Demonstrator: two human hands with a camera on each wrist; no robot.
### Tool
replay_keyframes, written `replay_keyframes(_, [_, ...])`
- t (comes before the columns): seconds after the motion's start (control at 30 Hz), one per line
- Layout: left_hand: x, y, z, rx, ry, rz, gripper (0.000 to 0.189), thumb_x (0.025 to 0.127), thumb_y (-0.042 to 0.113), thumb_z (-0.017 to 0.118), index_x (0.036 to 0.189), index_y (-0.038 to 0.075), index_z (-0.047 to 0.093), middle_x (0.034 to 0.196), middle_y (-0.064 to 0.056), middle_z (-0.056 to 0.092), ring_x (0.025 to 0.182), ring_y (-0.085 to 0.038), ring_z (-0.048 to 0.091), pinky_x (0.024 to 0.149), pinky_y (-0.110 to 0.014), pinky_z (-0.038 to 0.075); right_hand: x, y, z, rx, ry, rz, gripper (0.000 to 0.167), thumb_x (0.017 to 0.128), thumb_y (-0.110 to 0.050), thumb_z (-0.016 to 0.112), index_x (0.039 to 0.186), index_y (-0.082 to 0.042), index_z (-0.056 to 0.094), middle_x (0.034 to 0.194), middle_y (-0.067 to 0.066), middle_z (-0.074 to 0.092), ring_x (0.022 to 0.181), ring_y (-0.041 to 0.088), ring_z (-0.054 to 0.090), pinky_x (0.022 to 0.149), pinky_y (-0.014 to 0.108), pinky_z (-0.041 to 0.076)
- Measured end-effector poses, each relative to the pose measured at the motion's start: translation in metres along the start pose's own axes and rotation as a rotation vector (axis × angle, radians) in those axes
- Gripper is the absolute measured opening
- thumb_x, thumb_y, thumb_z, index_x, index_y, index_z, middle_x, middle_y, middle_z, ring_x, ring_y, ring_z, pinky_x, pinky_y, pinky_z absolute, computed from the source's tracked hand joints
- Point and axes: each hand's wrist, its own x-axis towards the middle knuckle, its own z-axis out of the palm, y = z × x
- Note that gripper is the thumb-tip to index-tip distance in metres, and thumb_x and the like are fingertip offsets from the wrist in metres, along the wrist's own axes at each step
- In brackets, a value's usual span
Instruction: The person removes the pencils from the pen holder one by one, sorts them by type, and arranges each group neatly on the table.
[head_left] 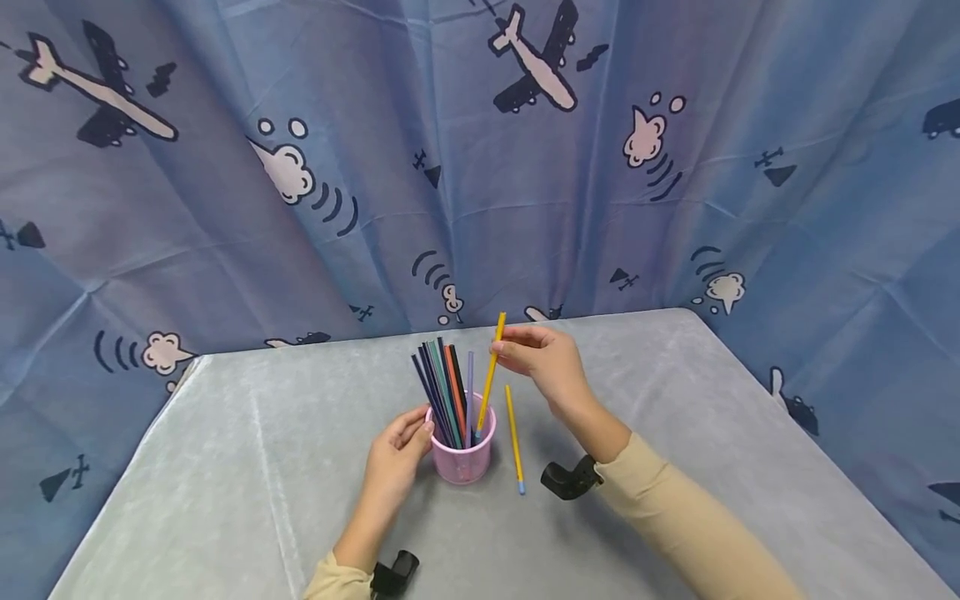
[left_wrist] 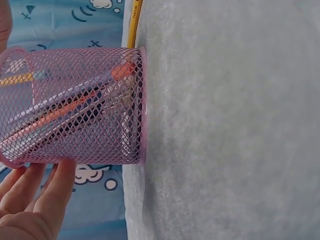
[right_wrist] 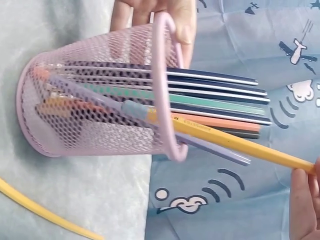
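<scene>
A pink mesh pencil cup (head_left: 462,467) stands upright on the table, with several dark, green, orange and purple pencils leaning in it. My left hand (head_left: 397,450) holds the cup's left side near the rim, thumb in front; in the left wrist view its fingers (left_wrist: 62,185) touch the mesh. With thumb and fingertips my right hand (head_left: 547,367) pinches the upper part of a yellow pencil (right_wrist: 235,142). That pencil slants, its pale blue end down inside the cup's mouth. Another yellow pencil (head_left: 513,437) lies on the table just right of the cup.
A pale grey cloth covers the table (head_left: 225,500). Behind and beside it hangs a blue curtain (head_left: 375,167) printed with planes and clouds. Black wrist devices (head_left: 570,479) sit below both hands.
</scene>
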Motion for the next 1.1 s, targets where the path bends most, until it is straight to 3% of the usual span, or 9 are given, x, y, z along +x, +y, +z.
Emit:
replay_keyframes(0.3, [0.002,0.0,-0.001,-0.005,-0.007,0.011,0.038,0.099,0.009,0.058,0.133,-0.009,0.055,0.134,-0.028,0.06,0.122,-0.03,0.061,0.09,-0.018,0.057,0.0,-0.014,-0.016,0.062,0.024,-0.075,0.035,0.09,-0.011,0.074,0.12,0.004,0.066,0.093,-0.005,0.075,0.085,0.006,0.073,0.083,0.029,0.061])
replay_keyframes(0.53, [0.001,0.0,-0.002,-0.001,-0.011,0.015,0.039,0.1,0.009,0.058,0.134,-0.009,0.055,0.135,-0.027,0.06,0.123,-0.031,0.061,0.091,-0.02,0.058,-0.001,-0.019,-0.023,0.095,-0.004,-0.109,0.038,0.089,-0.011,0.074,0.12,0.008,0.064,0.091,-0.006,0.076,0.084,0.005,0.073,0.084,0.03,0.061])
replay_keyframes(0.8, [0.002,-0.002,-0.002,-0.004,-0.012,0.014,0.039,0.1,0.008,0.058,0.134,-0.01,0.055,0.134,-0.028,0.06,0.121,-0.03,0.061,0.091,-0.02,0.058,0.002,-0.02,-0.038,0.084,-0.036,-0.114,0.042,0.091,-0.005,0.07,0.128,0.013,0.058,0.086,-0.013,0.075,0.083,0.004,0.073,0.081,0.025,0.061])
replay_keyframes(1.1, [0.002,-0.001,-0.001,0.003,-0.018,0.023,0.039,0.1,0.008,0.057,0.134,-0.009,0.055,0.134,-0.028,0.06,0.122,-0.032,0.061,0.091,-0.022,0.058,0.005,-0.007,-0.047,0.026,-0.075,-0.048,0.043,0.091,-0.006,0.071,0.128,0.011,0.059,0.09,-0.012,0.075,0.084,0.003,0.073,0.083,0.026,0.061])
